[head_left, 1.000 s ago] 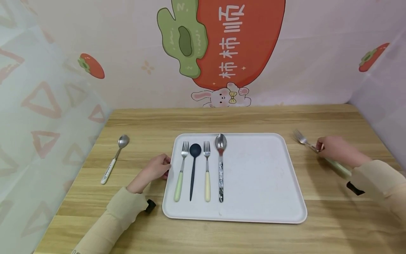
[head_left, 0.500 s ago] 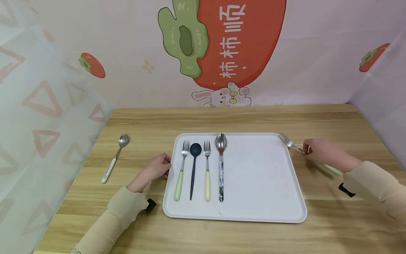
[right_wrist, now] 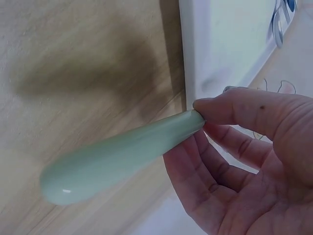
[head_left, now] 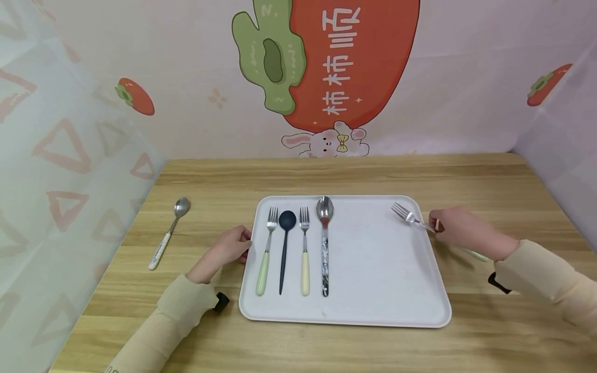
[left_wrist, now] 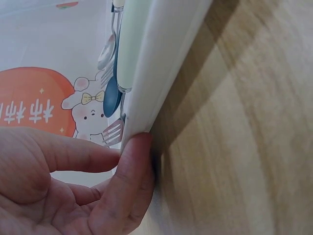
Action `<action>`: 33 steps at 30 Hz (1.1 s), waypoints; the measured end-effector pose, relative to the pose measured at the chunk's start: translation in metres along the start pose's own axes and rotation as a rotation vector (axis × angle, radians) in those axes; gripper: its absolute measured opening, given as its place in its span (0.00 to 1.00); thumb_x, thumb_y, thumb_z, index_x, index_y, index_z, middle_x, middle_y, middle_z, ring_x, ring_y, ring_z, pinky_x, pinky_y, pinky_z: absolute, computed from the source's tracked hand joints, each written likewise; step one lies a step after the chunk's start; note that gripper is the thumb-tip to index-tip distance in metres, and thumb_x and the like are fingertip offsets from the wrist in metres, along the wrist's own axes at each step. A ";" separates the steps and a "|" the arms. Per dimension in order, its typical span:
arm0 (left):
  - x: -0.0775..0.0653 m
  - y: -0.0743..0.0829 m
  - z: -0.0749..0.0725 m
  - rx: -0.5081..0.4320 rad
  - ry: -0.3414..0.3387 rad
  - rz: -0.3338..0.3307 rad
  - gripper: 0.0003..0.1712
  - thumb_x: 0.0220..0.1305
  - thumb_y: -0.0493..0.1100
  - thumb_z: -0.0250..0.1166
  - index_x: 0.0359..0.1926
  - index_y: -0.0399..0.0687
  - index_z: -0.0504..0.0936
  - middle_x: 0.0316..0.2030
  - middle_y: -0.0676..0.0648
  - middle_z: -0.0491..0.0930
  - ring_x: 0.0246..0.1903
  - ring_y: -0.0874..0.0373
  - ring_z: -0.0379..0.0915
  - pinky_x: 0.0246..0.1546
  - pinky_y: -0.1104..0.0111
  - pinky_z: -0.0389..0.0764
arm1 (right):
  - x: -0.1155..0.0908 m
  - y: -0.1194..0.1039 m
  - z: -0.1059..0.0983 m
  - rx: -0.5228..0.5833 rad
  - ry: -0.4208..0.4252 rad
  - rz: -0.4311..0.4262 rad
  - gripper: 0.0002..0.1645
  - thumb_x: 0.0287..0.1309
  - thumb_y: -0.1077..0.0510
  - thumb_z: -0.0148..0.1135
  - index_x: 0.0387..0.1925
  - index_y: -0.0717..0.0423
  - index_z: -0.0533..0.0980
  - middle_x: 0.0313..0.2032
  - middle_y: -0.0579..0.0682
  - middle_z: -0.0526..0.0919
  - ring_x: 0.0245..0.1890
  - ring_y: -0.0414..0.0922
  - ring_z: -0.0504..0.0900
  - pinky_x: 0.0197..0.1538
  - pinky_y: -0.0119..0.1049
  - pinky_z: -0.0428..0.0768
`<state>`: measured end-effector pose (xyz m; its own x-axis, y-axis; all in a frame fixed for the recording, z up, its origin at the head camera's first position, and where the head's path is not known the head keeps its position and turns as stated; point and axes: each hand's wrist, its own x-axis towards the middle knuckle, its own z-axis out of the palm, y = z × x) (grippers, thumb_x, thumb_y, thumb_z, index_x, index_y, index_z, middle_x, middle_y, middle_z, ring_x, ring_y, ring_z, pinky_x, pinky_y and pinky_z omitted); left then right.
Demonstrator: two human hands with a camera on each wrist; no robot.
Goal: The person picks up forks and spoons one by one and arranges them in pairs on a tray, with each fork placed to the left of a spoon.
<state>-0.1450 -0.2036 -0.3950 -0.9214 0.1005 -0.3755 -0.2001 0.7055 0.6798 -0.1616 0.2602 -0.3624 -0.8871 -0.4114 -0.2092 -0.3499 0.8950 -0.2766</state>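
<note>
At the right side of the white tray [head_left: 382, 274], my right hand [head_left: 464, 230] pinches a fork [head_left: 404, 213] at the neck. Its tines reach over the tray's far right corner; its pale green handle [right_wrist: 117, 159] slants back past the palm in the right wrist view. My left hand [head_left: 227, 247] holds the tray's left rim between thumb and fingers [left_wrist: 134, 166]. Side by side on the tray's left half lie a green-handled fork [head_left: 263, 272], a black spoon [head_left: 287, 220], a cream-handled fork [head_left: 305, 272] and a large spoon with a black-and-white patterned handle [head_left: 325, 264].
A spoon with a white handle [head_left: 160, 251] lies on the wooden table [head_left: 336, 347], left of the tray. Printed cloth walls [head_left: 186, 124] close in the table at the back and both sides.
My right hand has carried the fork leftward from the table's right side, so its tines now overlap the tray. The left hand stays at the tray's left rim.
</note>
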 end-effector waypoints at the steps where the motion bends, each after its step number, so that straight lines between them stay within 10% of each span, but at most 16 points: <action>1: 0.000 0.000 0.000 0.003 -0.001 0.006 0.11 0.61 0.32 0.50 0.43 0.28 0.69 0.27 0.41 0.74 0.21 0.58 0.72 0.22 0.69 0.80 | 0.000 -0.002 0.000 0.013 -0.001 0.000 0.05 0.45 0.66 0.59 0.26 0.55 0.72 0.20 0.43 0.72 0.21 0.40 0.68 0.25 0.33 0.68; 33: 0.000 -0.001 0.000 0.006 -0.002 0.018 0.10 0.61 0.32 0.50 0.42 0.28 0.69 0.27 0.40 0.74 0.21 0.57 0.73 0.21 0.69 0.80 | 0.011 -0.053 0.014 0.196 -0.113 -0.005 0.06 0.42 0.66 0.60 0.28 0.58 0.75 0.20 0.44 0.71 0.22 0.40 0.68 0.26 0.30 0.68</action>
<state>-0.1448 -0.2041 -0.3955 -0.9243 0.1146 -0.3641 -0.1814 0.7074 0.6831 -0.1484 0.2058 -0.3629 -0.8423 -0.4425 -0.3079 -0.2795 0.8469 -0.4524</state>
